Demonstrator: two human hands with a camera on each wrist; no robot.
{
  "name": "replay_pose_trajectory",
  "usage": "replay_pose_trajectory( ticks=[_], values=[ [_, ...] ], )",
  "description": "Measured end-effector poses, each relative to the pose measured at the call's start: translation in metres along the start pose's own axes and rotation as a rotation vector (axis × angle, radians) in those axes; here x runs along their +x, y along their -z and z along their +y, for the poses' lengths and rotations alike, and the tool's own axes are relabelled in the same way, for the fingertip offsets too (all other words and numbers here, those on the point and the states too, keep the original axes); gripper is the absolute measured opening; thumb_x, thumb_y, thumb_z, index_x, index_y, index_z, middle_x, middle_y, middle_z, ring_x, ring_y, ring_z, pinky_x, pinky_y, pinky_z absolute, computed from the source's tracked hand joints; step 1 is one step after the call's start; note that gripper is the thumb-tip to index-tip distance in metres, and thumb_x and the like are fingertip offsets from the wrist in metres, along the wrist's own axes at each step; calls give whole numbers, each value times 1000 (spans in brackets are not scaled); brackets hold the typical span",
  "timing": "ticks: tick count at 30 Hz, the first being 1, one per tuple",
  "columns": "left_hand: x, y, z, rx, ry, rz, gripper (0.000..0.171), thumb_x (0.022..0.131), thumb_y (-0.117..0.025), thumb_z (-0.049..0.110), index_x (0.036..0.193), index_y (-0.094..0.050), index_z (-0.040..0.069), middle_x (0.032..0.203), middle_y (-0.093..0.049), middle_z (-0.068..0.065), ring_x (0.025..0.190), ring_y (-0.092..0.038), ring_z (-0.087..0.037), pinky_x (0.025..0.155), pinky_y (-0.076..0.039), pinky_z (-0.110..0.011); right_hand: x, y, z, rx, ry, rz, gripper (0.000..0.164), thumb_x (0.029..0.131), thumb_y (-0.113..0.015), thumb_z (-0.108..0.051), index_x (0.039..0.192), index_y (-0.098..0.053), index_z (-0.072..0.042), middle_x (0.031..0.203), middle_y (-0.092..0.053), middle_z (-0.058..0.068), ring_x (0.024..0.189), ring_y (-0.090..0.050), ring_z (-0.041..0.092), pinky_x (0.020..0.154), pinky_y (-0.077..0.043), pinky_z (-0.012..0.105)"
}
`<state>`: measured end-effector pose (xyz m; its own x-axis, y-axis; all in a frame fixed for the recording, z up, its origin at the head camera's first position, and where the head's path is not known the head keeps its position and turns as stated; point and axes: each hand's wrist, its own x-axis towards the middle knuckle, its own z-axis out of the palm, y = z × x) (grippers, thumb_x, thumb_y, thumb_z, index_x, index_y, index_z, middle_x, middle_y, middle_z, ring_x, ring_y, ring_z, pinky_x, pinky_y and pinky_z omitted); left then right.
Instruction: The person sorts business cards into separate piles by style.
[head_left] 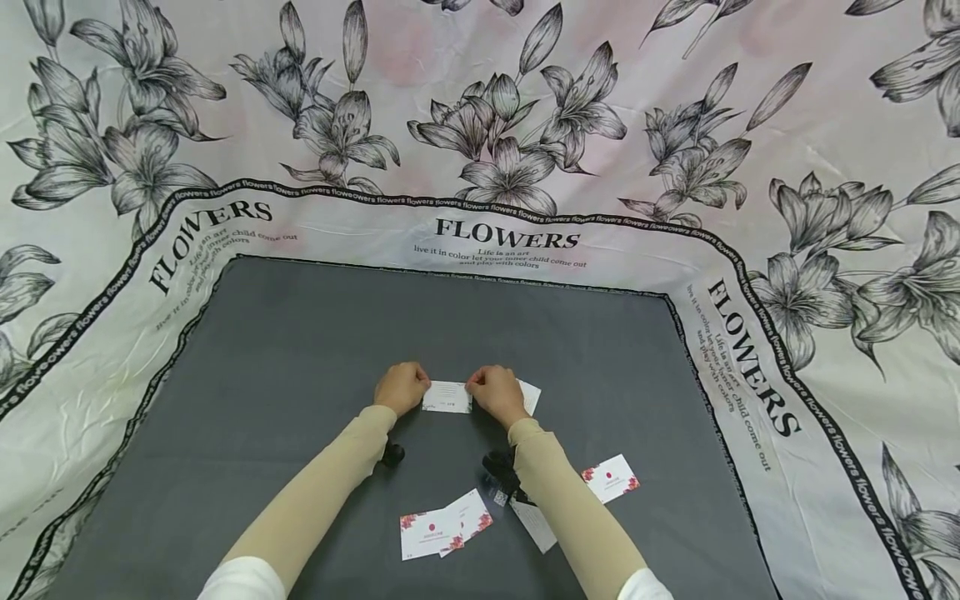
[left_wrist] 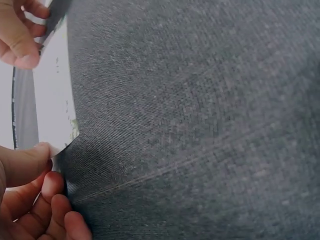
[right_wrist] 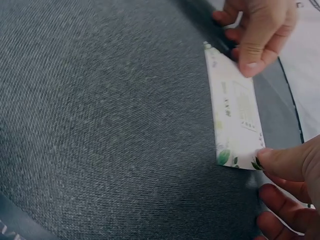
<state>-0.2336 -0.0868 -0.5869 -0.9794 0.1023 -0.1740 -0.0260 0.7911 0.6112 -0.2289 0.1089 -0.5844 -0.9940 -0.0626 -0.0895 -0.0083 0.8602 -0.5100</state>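
A white card with green leaf print [head_left: 447, 397] is stretched between both hands above the grey cloth. My left hand [head_left: 401, 388] pinches its left end between thumb and fingers; the same grip shows for the left hand [left_wrist: 35, 192] in the left wrist view. On the other end, my right hand [head_left: 497, 392] pinches a corner, and in the right wrist view the right thumb lies on the leaf-printed corner of the card [right_wrist: 235, 112]. Just beyond the right hand lies another white card [head_left: 531, 395], partly hidden by it.
Two overlapping white cards with red flowers [head_left: 427, 533] lie nearer the body. A similar card [head_left: 613, 478] is right of the right forearm, and a pale card [head_left: 534, 527] is partly under it. Grey cloth [head_left: 315, 333] has a white border printed with flowers.
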Motion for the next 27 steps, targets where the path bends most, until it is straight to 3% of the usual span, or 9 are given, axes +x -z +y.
replay_pose_trajectory(
  ticks=[7, 15, 20, 27],
  values=[
    [-2, -4, 2, 21, -16, 28, 13, 91, -62, 20, 92, -68, 9, 87, -67, -6, 74, -59, -20, 67, -48, -39, 1, -2, -1, -63, 27, 21, 9, 86, -69, -26, 84, -74, -18, 80, -68, -1, 72, -61, 18, 64, -48, 34],
    [-2, -7, 3, 51, -15, 44, 10, 91, -62, 19, 90, -65, 10, 86, -64, -7, 75, -57, -20, 69, -47, -40, 0, -3, -1, -70, 10, -1, 10, 86, -68, -27, 84, -72, -18, 87, -63, 2, 85, -57, 24, 73, -45, 40],
    [-2, -8, 3, 64, -22, 45, 10, 91, -62, 19, 96, -61, 10, 88, -63, -7, 77, -57, -21, 71, -47, -41, 1, -4, -1, -84, 0, 6, 11, 86, -68, -28, 83, -70, -17, 87, -62, 3, 84, -57, 24, 74, -45, 40],
    [-3, -9, 3, 74, -22, 42, 8, 91, -61, 18, 92, -63, 10, 87, -62, -7, 77, -57, -22, 72, -47, -42, 3, -4, -1, -76, -7, -10, 11, 86, -67, -27, 80, -68, -18, 85, -64, 2, 83, -57, 25, 75, -45, 41]
  ],
)
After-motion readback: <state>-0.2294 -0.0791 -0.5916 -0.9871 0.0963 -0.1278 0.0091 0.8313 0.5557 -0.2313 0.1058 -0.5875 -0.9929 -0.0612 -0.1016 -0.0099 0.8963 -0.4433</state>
